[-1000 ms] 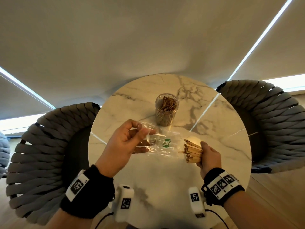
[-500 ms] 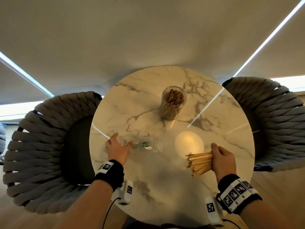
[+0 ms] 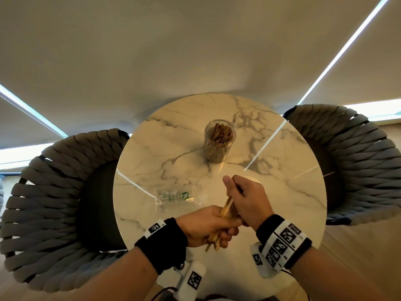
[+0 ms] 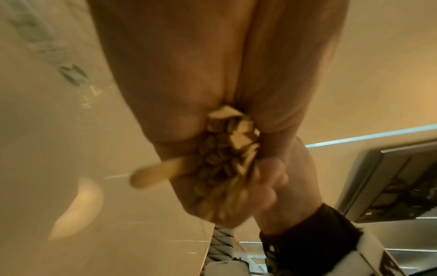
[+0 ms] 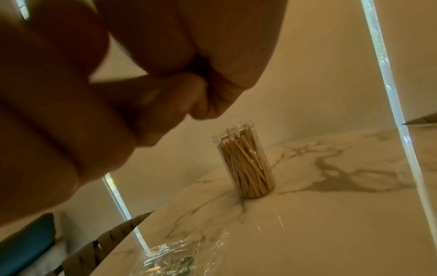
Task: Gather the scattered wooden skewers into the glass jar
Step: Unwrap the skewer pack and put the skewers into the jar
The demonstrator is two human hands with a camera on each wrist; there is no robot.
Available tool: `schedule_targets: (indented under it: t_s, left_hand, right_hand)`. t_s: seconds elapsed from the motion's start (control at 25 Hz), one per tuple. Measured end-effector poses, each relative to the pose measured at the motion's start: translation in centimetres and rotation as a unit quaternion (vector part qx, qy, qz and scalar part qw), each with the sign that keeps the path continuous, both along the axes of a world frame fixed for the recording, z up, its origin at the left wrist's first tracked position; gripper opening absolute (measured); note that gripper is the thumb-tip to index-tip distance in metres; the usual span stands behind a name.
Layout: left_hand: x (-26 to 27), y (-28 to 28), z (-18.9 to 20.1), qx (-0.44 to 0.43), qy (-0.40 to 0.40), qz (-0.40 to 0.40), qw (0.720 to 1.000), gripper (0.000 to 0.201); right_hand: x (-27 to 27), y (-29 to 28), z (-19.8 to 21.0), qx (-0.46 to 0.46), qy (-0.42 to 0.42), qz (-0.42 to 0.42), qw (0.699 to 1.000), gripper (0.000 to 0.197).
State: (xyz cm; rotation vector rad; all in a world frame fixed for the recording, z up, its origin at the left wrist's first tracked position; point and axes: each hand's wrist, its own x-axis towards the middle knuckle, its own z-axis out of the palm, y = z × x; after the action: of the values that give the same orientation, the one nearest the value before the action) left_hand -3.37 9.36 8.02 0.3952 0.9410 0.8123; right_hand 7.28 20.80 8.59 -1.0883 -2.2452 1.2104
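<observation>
Both hands hold one bundle of wooden skewers above the near part of the round marble table. My left hand grips the bundle's lower end; the skewer ends poke out of its fist. My right hand wraps the upper part, thumb pointing up. The glass jar stands upright past the hands, toward the far side, holding several skewers. In the right wrist view the curled fingers hide the bundle.
An empty clear plastic wrapper with green print lies flat on the table left of the hands, also in the right wrist view as the wrapper. Woven grey chairs stand at the left and right of the table.
My left hand let go of the plastic wrapper on the table and came across to grip the skewer bundle. My right hand turned the bundle from level to nearly upright.
</observation>
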Motion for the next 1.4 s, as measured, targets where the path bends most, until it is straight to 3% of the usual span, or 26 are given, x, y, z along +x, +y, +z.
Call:
schedule_targets:
  t_s: [0.12,0.24,0.28,0.36,0.4,0.52,0.56,0.64,0.72,0.84,1.04,1.12,1.2,1.4]
  left_hand:
    - [0.4,-0.1,-0.4,-0.005,0.087,-0.036,0.996,0.022]
    - [1.4,-0.3,-0.4,-0.001,0.129,-0.085,0.988,0.019]
    - [1.8,-0.4,-0.4,-0.001,0.137,-0.081,0.987,0.019]
    - [1.9,-0.3,-0.4,0.007,0.153,-0.001,0.988,0.026]
    - [1.7,0.1,-0.2,0.018,0.154,0.082,0.984,0.03]
    - [0.5,2.3,1.6,0.075,0.136,0.338,0.928,0.036]
    - [0.2,3.1,2.6,0.099,0.138,0.372,0.912,0.037]
    - [0.8,4.3,3.9,0.13,0.174,0.365,0.905,0.04]
    - [2.2,4.6,3.5,0.123,0.243,0.314,0.91,0.047]
    - [3.7,4.4,1.9,0.129,0.337,0.272,0.892,0.044]
    - [4.7,4.8,1.9,0.132,0.341,0.285,0.886,0.046]
    - [4.4,4.6,2.8,0.138,0.273,0.312,0.899,0.049]
    - [3.6,5.2,4.2,0.144,0.19,0.378,0.895,0.038]
    - [2.8,6.5,4.9,0.074,0.083,0.476,0.872,0.027]
  right_hand:
    - [1.1,0.0,-0.1,-0.132,0.042,-0.037,0.99,0.042]
    - [1.1,-0.8,0.0,-0.26,-0.031,0.067,0.963,0.051]
    - [1.0,-0.8,-0.1,-0.282,-0.031,0.066,0.957,0.053]
    - [1.2,-0.2,-0.6,-0.313,0.031,-0.026,0.949,0.054]
    - [1.4,0.2,-1.1,-0.339,0.067,-0.089,0.934,0.054]
    - [2.1,0.0,-2.2,-0.475,0.053,-0.152,0.865,0.061]
    - [2.1,-0.3,-2.3,-0.523,0.043,-0.146,0.839,0.062]
    - [1.8,-0.4,-1.8,-0.591,0.074,-0.124,0.794,0.063]
    - [1.1,-0.2,-0.6,-0.604,0.13,-0.097,0.78,0.059]
    - [0.5,0.0,0.3,-0.574,0.162,-0.096,0.797,0.041]
    - [1.2,-0.3,-0.7,-0.479,0.088,-0.104,0.867,0.037]
    - [1.5,-0.1,-0.7,-0.428,0.053,-0.122,0.894,0.048]
    - [1.8,0.1,-0.4,-0.379,-0.009,-0.136,0.915,0.059]
    - [1.7,-0.7,-0.3,-0.377,-0.045,-0.092,0.92,0.068]
